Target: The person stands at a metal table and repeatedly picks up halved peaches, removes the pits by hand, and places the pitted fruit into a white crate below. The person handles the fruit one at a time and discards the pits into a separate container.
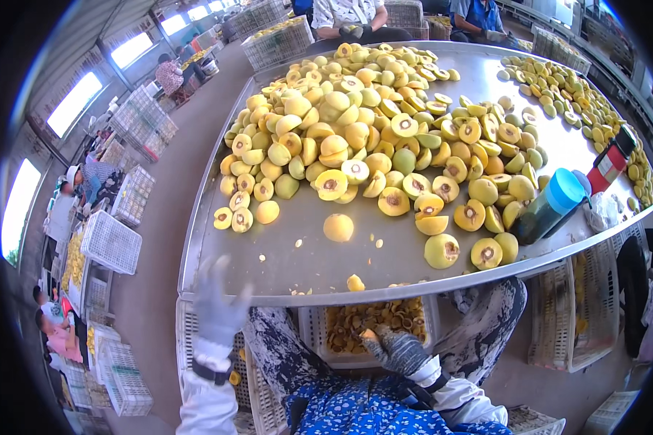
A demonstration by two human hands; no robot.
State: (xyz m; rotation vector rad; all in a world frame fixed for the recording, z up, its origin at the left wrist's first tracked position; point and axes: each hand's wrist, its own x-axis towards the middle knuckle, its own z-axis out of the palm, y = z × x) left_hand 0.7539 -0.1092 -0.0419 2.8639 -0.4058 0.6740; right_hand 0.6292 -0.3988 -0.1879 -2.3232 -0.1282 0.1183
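My left hand [221, 302], in a pale grey glove, is blurred above the table's front left corner, fingers apart and nothing in them. Low in front of my lap, my right hand [400, 350] wears a dark grey knit glove. Its fingers close around a small orange-tipped object [368, 335], mostly hidden. Beneath that hand, a white plastic crate [314, 331] holds brownish fruit scraps [353, 326]. On the metal table [283, 261] lies a large heap of halved yellow peaches [332, 136], several showing pits. One peach half [338, 227] rests cut side down, apart from the heap.
A blue-lidded bottle [555, 201] and a red container [604, 168] stand at the table's right. More peach halves [571, 92] line the far right edge. Crates stand below right [571, 310] and left [111, 242]. Two people [353, 22] sit across the table.
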